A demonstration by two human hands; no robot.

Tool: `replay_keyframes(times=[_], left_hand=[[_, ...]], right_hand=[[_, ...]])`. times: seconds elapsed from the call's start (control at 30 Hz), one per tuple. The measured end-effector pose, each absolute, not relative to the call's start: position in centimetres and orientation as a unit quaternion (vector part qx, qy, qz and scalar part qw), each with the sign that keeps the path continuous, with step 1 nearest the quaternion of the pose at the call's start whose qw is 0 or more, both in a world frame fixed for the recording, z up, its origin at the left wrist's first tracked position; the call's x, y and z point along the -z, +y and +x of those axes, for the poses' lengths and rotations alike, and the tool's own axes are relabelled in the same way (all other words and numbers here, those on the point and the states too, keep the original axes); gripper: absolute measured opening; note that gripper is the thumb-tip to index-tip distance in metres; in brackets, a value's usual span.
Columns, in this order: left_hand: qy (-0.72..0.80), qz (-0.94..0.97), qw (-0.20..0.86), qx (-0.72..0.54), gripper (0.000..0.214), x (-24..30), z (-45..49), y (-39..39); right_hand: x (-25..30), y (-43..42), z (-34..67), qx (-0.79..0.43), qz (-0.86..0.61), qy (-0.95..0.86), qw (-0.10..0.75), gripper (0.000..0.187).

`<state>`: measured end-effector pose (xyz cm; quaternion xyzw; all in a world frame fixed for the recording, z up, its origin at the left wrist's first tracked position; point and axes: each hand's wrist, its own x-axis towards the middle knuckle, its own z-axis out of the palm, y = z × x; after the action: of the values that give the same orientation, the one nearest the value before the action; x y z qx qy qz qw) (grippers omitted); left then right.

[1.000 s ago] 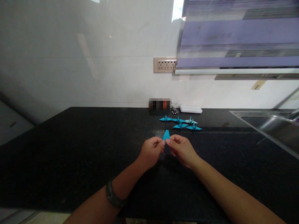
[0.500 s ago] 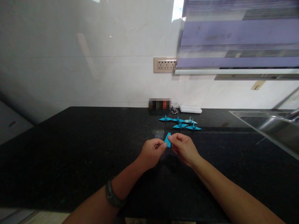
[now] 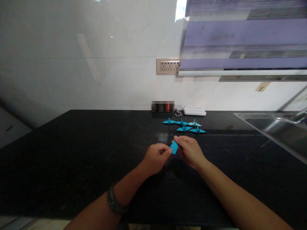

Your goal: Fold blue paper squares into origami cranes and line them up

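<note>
Between my two hands is a small folded piece of blue paper point(image 3: 174, 147), held above the dark countertop. My left hand point(image 3: 156, 158) pinches its lower left edge between thumb and fingers. On the other side, my right hand point(image 3: 191, 150) is closed on its upper right part, the thumb near the top corner and some fingers hidden behind. Just beyond my hands several folded paper cranes point(image 3: 184, 128) stand on the counter in two loose rows; most are blue, and one point(image 3: 194, 123) is paler.
The black countertop point(image 3: 72, 159) runs back to a white wall. Against the wall are a blurred-out dark box point(image 3: 163, 106), a small dark-and-white beaded item point(image 3: 178, 113) and a white long object point(image 3: 194, 111). A metal sink point(image 3: 283, 131) lies at the right, and a socket plate point(image 3: 168, 66) is above.
My right thumb has moved up to the top corner of the blue paper, so more of its face shows. The left hand keeps its pinch. The view has shifted slightly.
</note>
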<state>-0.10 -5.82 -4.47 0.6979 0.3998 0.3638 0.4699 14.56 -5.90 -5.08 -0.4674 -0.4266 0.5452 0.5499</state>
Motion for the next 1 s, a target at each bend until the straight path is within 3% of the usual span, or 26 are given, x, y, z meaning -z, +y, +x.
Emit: replay_keyframes(times=[0.23, 0.47, 1.0], left_hand=[[0.387, 0.601, 0.577, -0.395, 0.023, 4.64, -0.03, -5.42], [0.354, 0.493, 0.681, -0.409, 0.026, 4.75, -0.02, -5.19], [0.353, 0.488, 0.692, -0.397, 0.027, 4.99, -0.05, -5.13]], right_hand=[[4.83, -6.07, 14.68, -0.563, -0.398, -0.467, 0.554, 0.037], [5.05, -6.29, 14.64, -0.528, -0.417, -0.522, 0.524, 0.021], [5.01, -6.29, 14.77, -0.492, -0.435, -0.551, 0.514, 0.019]])
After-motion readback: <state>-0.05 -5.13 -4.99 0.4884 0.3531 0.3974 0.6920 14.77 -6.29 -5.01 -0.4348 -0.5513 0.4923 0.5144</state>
